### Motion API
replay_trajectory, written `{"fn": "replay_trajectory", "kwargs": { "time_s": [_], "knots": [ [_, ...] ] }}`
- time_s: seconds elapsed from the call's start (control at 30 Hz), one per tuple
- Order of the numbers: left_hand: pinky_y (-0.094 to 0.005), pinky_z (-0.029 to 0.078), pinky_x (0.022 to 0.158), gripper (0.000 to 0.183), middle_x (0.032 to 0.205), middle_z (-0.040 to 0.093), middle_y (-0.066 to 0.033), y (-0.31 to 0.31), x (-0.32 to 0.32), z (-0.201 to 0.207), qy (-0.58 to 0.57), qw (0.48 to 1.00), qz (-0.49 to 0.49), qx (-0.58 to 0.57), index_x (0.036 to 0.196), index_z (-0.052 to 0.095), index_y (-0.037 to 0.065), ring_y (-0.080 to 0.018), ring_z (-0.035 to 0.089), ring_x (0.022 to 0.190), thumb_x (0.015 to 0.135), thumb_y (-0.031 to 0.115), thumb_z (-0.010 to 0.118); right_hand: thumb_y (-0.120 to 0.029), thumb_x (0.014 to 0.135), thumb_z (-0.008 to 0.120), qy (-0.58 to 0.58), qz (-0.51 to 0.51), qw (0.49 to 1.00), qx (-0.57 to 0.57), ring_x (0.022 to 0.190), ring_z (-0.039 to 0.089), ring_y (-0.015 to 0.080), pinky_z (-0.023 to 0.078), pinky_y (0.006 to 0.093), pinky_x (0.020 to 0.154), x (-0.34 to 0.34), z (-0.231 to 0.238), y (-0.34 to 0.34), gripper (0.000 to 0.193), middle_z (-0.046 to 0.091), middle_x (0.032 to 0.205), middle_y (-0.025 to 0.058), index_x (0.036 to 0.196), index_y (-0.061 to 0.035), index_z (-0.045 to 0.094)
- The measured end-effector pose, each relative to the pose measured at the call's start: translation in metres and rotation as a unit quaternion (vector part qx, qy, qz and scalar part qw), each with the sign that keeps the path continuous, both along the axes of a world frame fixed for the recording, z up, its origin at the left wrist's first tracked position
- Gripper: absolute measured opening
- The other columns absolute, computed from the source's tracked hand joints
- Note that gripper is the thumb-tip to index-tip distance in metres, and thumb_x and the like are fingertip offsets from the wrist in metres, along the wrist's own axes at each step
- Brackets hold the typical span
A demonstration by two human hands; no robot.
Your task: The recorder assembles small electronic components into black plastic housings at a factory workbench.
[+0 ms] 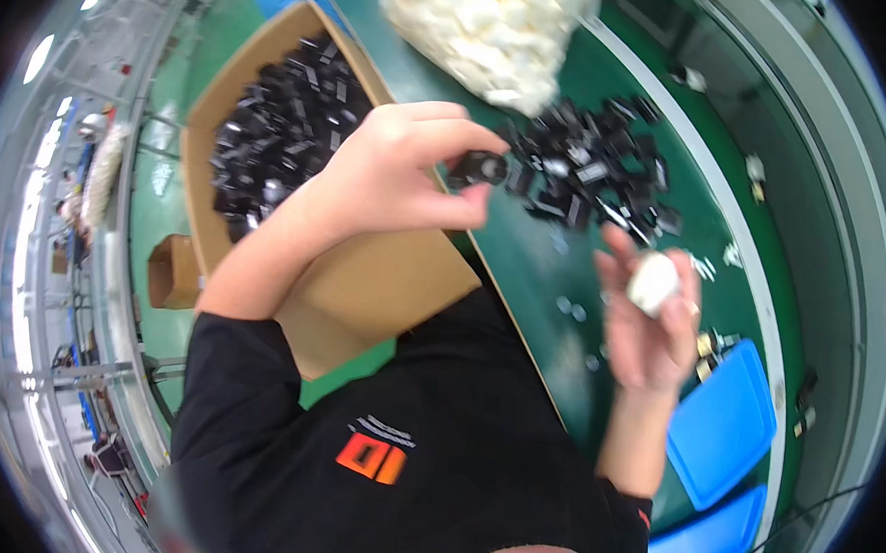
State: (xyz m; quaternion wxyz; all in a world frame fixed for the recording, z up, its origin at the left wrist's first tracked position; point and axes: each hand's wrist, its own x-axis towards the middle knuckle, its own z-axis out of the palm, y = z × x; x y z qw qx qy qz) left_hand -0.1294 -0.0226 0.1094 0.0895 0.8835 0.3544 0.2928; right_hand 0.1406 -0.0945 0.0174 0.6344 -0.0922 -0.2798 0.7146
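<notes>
My left hand [409, 165] is raised over the table's near edge. Between its thumb and fingers it pinches a small black part [482, 168] with a round end. To the right, my right hand [646, 327] is closed round a white rounded piece [653, 284], which sticks out past the fingers. Just beyond both hands lies a loose heap of black plastic parts [584, 159] on the green tabletop [533, 271]. Some motion blur softens the finger edges.
A cardboard box [203, 129] full of black parts [286, 123] stands at the left, its flap [382, 288] folded toward me. A clear bag of white pieces [491, 34] sits at the far side. Blue trays [726, 427] lie at the right, near small scattered bits [567, 305].
</notes>
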Motion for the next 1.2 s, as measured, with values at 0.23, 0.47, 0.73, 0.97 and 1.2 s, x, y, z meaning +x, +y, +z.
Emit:
{"fn": "replay_trajectory", "kwargs": {
  "time_s": [0.23,0.47,0.73,0.97,1.2],
  "knots": [
    [-0.0258,0.046,0.051,0.042,0.067,0.058,-0.0032,-0.005,0.081,-0.017,-0.078,0.985,-0.150,-0.042,0.104,0.070,0.007,-0.0150,0.059,0.059,0.063,0.009,0.080,-0.014,0.088,0.064,0.127,0.003,0.989,-0.079,0.129,0.047,0.0334,0.033,0.0481,0.114,-0.005,-0.010,-0.001,0.034,0.058,0.125,0.0190,0.119,-0.0076,0.052],
    [-0.0248,0.049,0.060,0.050,0.078,0.060,-0.0040,0.008,0.089,-0.038,-0.102,0.980,-0.164,-0.057,0.111,0.068,0.007,-0.0147,0.060,0.070,0.063,0.010,0.084,-0.012,0.089,0.062,0.147,-0.025,0.983,-0.105,0.129,0.047,0.0341,0.033,0.0498,0.114,0.006,-0.006,0.006,0.032,0.058,0.122,0.0188,0.118,-0.0028,0.051],
    [-0.0300,0.054,0.079,0.048,0.109,0.060,-0.0098,0.012,0.094,-0.064,-0.173,0.944,-0.140,-0.244,0.109,0.060,0.004,-0.0181,0.063,0.083,0.068,0.011,0.084,0.003,0.083,0.068,-0.334,-0.170,0.926,-0.048,0.077,0.068,0.0166,0.059,0.0269,0.069,0.035,0.018,0.006,0.028,0.066,0.097,0.0131,0.109,0.0020,0.057],
    [-0.0261,0.053,0.071,0.050,0.093,0.055,-0.0058,0.017,0.091,-0.070,-0.133,0.970,-0.167,-0.117,0.112,0.066,0.004,-0.0151,0.061,0.083,0.066,0.008,0.086,0.000,0.076,0.076,-0.496,-0.240,0.834,0.000,0.079,0.064,0.0103,0.051,0.0226,0.071,0.032,0.022,0.002,0.027,0.066,0.089,0.0057,0.100,0.0002,0.063],
    [-0.0298,0.054,0.068,0.050,0.091,0.056,-0.0066,0.018,0.091,-0.075,-0.111,0.960,-0.149,-0.208,0.115,0.064,0.004,-0.0179,0.062,0.079,0.069,0.012,0.084,0.001,0.071,0.076,-0.577,-0.283,0.762,0.079,0.079,0.061,0.0106,0.047,0.0231,0.070,0.034,0.023,0.005,0.029,0.064,0.087,0.0057,0.097,-0.0014,0.064]
  ]
}}
